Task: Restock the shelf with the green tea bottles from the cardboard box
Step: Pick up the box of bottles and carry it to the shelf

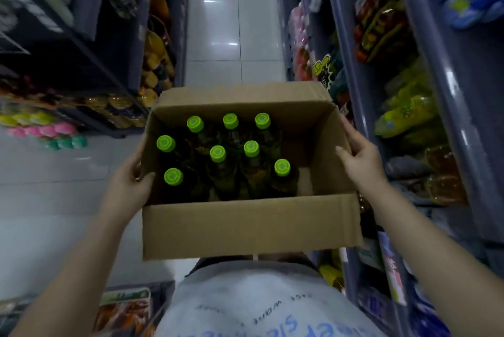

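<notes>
An open cardboard box (251,227) is held up in front of my chest, its flaps spread outward. Inside stand several green tea bottles (218,153) with bright green caps, upright and packed toward the left; the box's right part is bare. My left hand (131,175) grips the box's left wall, thumb over the rim. My right hand (360,159) grips the right wall, thumb inside the rim. Both forearms reach forward from the lower corners.
I stand in a narrow shop aisle with a glossy white tiled floor (231,22). Grey shelves on the right (441,69) hold packaged goods and bottles. Shelves on the left (114,44) carry yellow and orange bottles; pink and green caps show lower left.
</notes>
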`<state>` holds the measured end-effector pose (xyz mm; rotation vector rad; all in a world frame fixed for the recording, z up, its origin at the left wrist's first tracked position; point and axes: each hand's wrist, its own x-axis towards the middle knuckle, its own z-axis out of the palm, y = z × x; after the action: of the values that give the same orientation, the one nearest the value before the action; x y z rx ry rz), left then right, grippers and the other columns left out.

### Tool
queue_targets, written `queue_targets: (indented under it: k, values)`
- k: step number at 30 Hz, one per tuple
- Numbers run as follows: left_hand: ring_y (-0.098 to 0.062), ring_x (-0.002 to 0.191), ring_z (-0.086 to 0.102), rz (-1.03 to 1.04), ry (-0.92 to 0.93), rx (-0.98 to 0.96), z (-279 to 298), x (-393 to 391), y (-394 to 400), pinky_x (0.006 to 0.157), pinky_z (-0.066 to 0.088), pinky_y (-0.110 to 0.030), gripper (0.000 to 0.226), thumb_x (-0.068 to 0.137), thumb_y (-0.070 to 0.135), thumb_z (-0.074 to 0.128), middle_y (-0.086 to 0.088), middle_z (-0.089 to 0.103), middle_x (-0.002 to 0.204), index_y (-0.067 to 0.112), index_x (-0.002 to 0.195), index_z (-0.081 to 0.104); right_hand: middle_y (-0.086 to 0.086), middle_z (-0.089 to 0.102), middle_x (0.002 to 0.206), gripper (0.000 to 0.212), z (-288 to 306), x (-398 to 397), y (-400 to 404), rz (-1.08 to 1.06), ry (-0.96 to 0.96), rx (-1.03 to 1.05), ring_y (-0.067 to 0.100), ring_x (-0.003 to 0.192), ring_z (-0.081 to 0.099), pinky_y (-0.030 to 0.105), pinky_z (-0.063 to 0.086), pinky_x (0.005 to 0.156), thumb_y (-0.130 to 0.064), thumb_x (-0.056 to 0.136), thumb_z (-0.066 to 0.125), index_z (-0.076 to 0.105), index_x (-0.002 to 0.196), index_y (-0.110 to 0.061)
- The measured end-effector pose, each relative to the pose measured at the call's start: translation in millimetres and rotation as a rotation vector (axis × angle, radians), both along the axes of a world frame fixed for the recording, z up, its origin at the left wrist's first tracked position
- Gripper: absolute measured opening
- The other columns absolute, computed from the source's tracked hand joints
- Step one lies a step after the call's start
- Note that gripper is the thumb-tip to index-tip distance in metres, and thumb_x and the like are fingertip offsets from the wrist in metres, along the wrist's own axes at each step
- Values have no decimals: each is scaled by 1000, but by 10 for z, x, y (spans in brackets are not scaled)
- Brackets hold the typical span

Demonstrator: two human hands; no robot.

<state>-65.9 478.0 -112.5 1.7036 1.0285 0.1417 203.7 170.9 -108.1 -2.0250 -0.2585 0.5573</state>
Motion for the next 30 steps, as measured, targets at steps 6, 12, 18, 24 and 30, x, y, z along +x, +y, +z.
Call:
queue_targets:
  k: [6, 12, 18, 24, 30]
  values:
    - [-12, 109, 58, -72, -19, 35, 247, 739, 506, 82, 54, -19, 78, 91, -6, 47, 1, 58, 124, 49, 142, 27, 0, 51, 141, 65, 162, 639, 450, -2, -1, 34, 14, 127, 51, 42, 45, 104, 3, 92, 50, 38, 140, -39]
    - [-11, 121, 53, -54, -4, 52, 122, 1578, 915, 98, 45, -37, 80, 90, -8, 49, 11, 54, 131, 51, 140, 29, 2, 50, 141, 64, 45, 1524, 893, 14, 14, 67, 16, 128, 50, 44, 44, 105, 4, 92, 50, 38, 142, -35]
    - [-13, 127, 47, -7, -34, 63, 22, 2412, 1205, 104, 43, -37, 80, 90, -11, 48, 6, 48, 141, 46, 141, 30, -1, 52, 141, 65, -41, 2482, 1295, 64, 6, 44, 18, 127, 51, 38, 44, 104, 3, 91, 50, 38, 141, -37]
    - [-9, 125, 48, -7, -2, 112, -111, 3083, 1668, 92, 44, -10, 81, 88, -10, 52, 43, 53, 115, 50, 139, 32, 2, 47, 145, 65, -167, 3247, 1719, 80, -2, 39, 15, 132, 46, 44, 41, 108, 2, 91, 49, 36, 142, -37]
    - [-12, 122, 53, -54, 67, 134, -453, 3788, 2243, 98, 44, -21, 84, 88, -5, 52, 6, 55, 133, 58, 137, 27, -4, 46, 146, 65, -544, 3834, 2237, 4, 26, 10, 10, 131, 46, 42, 43, 106, 0, 91, 51, 37, 140, -41]
